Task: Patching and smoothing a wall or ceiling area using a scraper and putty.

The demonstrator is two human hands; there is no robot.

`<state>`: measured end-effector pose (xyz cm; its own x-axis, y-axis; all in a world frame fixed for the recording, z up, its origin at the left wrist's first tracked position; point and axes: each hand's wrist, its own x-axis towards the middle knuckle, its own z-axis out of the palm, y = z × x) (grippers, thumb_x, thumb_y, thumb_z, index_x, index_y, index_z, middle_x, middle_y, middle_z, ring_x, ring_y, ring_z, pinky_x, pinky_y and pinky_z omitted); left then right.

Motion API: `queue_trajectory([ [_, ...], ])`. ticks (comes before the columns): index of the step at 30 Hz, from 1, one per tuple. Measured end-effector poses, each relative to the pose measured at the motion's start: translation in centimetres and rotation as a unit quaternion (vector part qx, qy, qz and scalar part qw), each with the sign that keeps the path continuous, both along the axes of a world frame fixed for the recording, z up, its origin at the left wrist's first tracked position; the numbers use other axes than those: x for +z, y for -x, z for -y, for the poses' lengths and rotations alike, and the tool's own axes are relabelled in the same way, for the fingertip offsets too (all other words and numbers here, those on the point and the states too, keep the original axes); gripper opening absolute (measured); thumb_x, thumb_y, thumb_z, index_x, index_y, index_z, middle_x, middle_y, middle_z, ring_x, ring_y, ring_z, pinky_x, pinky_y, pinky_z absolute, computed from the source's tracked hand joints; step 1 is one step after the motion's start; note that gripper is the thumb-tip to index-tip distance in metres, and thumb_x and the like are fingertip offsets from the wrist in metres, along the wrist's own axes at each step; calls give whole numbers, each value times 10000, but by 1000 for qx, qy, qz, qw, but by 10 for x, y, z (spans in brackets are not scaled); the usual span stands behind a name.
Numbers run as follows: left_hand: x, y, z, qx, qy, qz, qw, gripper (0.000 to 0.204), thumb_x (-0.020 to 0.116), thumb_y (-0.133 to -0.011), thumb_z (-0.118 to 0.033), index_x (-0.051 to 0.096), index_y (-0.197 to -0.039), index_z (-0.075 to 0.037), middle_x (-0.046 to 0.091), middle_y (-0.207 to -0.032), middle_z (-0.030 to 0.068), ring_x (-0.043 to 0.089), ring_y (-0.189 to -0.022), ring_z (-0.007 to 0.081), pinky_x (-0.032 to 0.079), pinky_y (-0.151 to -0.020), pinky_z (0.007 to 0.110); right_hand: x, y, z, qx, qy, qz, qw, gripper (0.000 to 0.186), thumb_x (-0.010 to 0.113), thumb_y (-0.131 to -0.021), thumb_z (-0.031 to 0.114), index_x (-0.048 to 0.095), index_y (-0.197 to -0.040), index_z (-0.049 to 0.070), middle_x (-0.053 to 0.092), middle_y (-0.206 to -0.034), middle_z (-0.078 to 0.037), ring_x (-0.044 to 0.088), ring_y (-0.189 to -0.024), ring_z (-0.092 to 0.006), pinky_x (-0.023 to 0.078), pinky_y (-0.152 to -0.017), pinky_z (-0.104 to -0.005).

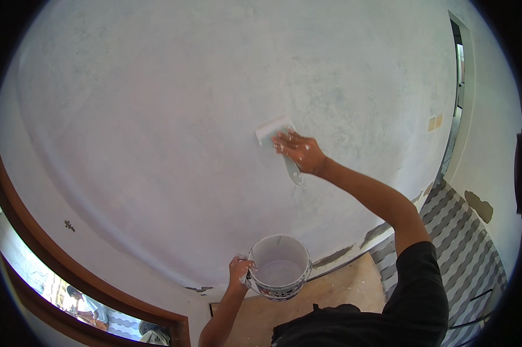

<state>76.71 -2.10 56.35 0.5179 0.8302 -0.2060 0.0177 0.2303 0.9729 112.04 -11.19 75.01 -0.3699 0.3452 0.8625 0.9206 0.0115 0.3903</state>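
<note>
My right hand (300, 151) reaches up and forward, its fingers closed round a putty knife (293, 172). The wide blade lies against the pale plastered wall (203, 115), with white paste along its edge. White specks cover the fingers. Lower down, my left hand (240, 270) grips a white bucket (279, 246) at its left rim. Whitish paste lies inside the bucket, and its outer side is smeared and patterned. The wall looks patchy, with white and greyish areas around the blade.
A brown-framed window (87, 277) curves along the lower left, with a person (87, 306) outside. Below me is a tan board (345, 283) spotted with white. At right are a patterned tile floor (452, 225), a doorway (458, 87) and wall switches (435, 122). Plaster is chipped near the wall's base.
</note>
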Motion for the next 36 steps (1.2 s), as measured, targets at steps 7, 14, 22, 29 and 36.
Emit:
queue_trajectory([
  [7,10,-1,4,-1,-41,-3,999,199,592,-647,62,515,-823,11,575,-634,101,565,-525,192,463,-491,308,-39,3,12,-1,131,-96,987,270,666,-730,113,636,-997,145,669,-1106,-43,649,-1017,-190,549,-796,-375],
  [14,-6,3,-5,0,-72,-28,997,186,596,-658,60,507,-810,0,570,-616,99,565,-518,182,460,-489,290,143,-1,9,65,-108,-24,992,328,703,-702,121,650,-1021,174,678,-1086,-21,651,-1000,-195,553,-744,-337],
  [22,-20,6,-4,10,-37,59,997,178,599,-685,38,496,-821,-12,585,-606,91,572,-517,175,459,-489,283,52,-11,-12,-7,-77,-55,996,241,577,-862,75,630,-1096,93,649,-1175,-58,601,-1125,-245,532,-885,-376],
  [29,-11,3,0,11,-85,-33,996,275,632,-593,37,514,-839,14,567,-627,101,550,-522,183,445,-499,300,-58,26,7,4,40,-193,980,198,707,-771,111,679,-966,126,681,-1096,-59,657,-1016,-215,553,-842,-371],
  [36,-41,-7,-18,-4,-244,-75,967,269,639,-565,-33,538,-813,-11,557,-716,75,522,-618,166,433,-530,310,-106,54,34,40,86,-614,784,138,712,-817,182,683,-892,70,681,-760,-57,641,-675,-128,494,-604,-279],
])
